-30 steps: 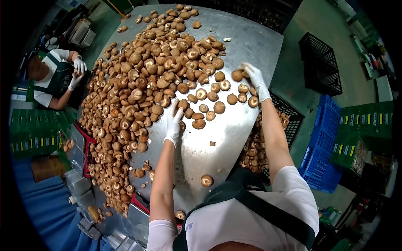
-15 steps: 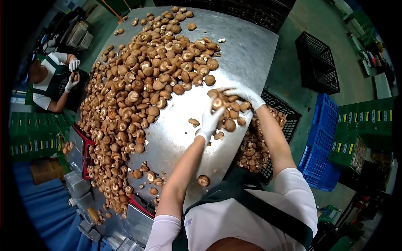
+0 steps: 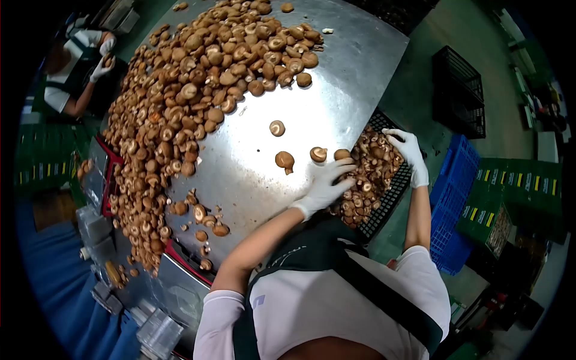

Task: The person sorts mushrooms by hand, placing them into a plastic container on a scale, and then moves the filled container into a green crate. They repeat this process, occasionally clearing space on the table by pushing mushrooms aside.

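Note:
White gloves cover both of my hands. My left hand is at the edge of the metal table, fingers spread and reaching over the rim toward a black crate. Brown shiitake mushrooms fill that crate below the edge. Over the crate's far right side is my right hand, its fingers apart and nothing in them. A mushroom sits just beyond my left fingertips, with another mushroom beside it. Two more lie farther left on the metal.
A large heap of mushrooms covers the table's left side. Red-edged scales stand by it. At the far left a co-worker in white gloves holds a mushroom. Black crates, a blue pallet and green crates are at right.
The cluster of mushrooms between my hands has gone from the table edge into the crate. My right hand has moved right, over the crate, and my left hand down to the edge.

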`<action>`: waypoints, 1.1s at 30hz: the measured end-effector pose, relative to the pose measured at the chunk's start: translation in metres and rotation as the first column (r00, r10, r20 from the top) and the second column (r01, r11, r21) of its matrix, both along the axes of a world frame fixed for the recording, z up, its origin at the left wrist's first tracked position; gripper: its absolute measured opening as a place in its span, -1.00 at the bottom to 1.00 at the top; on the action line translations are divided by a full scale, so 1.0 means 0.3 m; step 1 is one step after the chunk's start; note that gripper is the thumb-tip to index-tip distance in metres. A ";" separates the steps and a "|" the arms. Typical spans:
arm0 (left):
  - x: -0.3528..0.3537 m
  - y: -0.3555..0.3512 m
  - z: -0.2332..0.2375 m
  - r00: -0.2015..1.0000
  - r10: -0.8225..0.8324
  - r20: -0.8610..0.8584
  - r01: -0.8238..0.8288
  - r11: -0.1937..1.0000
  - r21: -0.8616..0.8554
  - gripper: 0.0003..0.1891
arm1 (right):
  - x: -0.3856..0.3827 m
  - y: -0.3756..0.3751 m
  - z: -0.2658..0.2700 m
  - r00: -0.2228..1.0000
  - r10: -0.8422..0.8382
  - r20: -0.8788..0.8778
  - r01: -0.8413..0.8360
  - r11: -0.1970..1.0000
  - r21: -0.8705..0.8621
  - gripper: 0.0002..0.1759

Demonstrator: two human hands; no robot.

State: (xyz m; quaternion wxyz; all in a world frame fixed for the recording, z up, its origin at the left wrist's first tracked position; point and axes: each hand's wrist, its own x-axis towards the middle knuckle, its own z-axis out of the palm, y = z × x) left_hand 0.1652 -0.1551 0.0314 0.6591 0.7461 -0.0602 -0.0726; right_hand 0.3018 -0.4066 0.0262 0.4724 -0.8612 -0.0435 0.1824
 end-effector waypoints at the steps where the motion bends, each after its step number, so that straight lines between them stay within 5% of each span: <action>1: -0.049 0.055 0.005 0.990 0.128 -0.057 -0.131 0.991 -0.041 -0.68 | -0.044 0.050 0.014 0.997 -0.071 0.042 0.072 0.997 -0.042 -0.71; 5: -0.300 0.355 -0.031 0.804 0.559 0.202 -0.591 0.712 0.380 -0.79 | -0.303 0.349 0.056 0.897 0.373 0.236 -0.362 0.928 -0.090 -0.81; 7: -0.447 0.461 -0.022 0.687 0.686 0.238 -0.702 0.543 0.460 -0.75 | -0.444 0.463 0.007 0.661 0.684 0.310 -0.643 0.728 -0.236 -0.80; 8: -0.522 0.502 -0.040 0.644 0.698 0.314 -0.724 0.422 0.546 -0.70 | -0.492 0.511 -0.003 0.509 0.707 0.491 -0.655 0.688 -0.312 -0.82; 10: -0.662 0.540 -0.076 0.557 0.749 0.360 -0.718 0.217 0.661 -0.51 | -0.540 0.576 -0.055 0.485 0.662 0.572 -0.623 0.720 -0.305 -0.80; 13: -0.780 0.523 -0.110 0.527 0.795 0.298 -0.663 0.166 0.730 -0.26 | -0.506 0.647 -0.094 0.430 0.562 0.707 -0.426 0.816 -0.390 -0.78; 15: -0.785 0.464 -0.114 0.487 0.856 0.172 -0.613 0.195 0.766 -0.14 | -0.430 0.657 -0.137 0.409 0.557 0.723 -0.353 0.827 -0.437 -0.57; 17: -0.775 0.471 -0.154 0.438 0.858 0.270 -0.640 0.087 0.763 -0.12 | -0.364 0.676 -0.115 0.457 0.520 0.721 -0.249 0.854 -0.458 -0.45; 20: -0.751 0.553 -0.213 0.347 0.884 0.313 -0.748 0.059 0.661 -0.11 | -0.292 0.715 -0.130 0.501 0.549 0.669 -0.248 0.831 -0.497 -0.30; 24: -0.680 0.605 -0.203 0.503 0.808 0.307 -0.766 0.252 0.591 -0.13 | -0.285 0.788 -0.069 0.510 0.702 0.497 -0.371 0.701 -0.609 -0.35; 25: -0.666 0.588 -0.196 0.554 0.790 0.263 -0.780 0.382 0.495 -0.13 | -0.292 0.797 -0.070 0.502 0.704 0.502 -0.370 0.700 -0.610 -0.35; 27: -0.632 0.538 -0.152 0.828 0.541 0.147 -0.537 0.690 0.486 -0.13 | -0.297 0.813 -0.082 0.458 0.765 0.452 -0.374 0.627 -0.683 -0.44; 29: -0.632 0.409 -0.229 0.851 0.416 0.321 -0.525 0.644 0.557 -0.14 | -0.305 0.786 -0.082 0.438 0.747 0.500 -0.383 0.658 -0.649 -0.54; 31: -0.608 0.336 -0.189 0.923 0.221 0.315 -0.372 0.728 0.576 -0.20 | -0.338 0.749 -0.053 0.472 0.759 0.448 -0.438 0.643 -0.628 -0.57; 33: -0.551 0.271 -0.190 0.919 0.154 0.362 -0.375 0.618 0.691 -0.22 | -0.372 0.691 -0.018 0.442 0.824 0.354 -0.438 0.543 -0.716 -0.62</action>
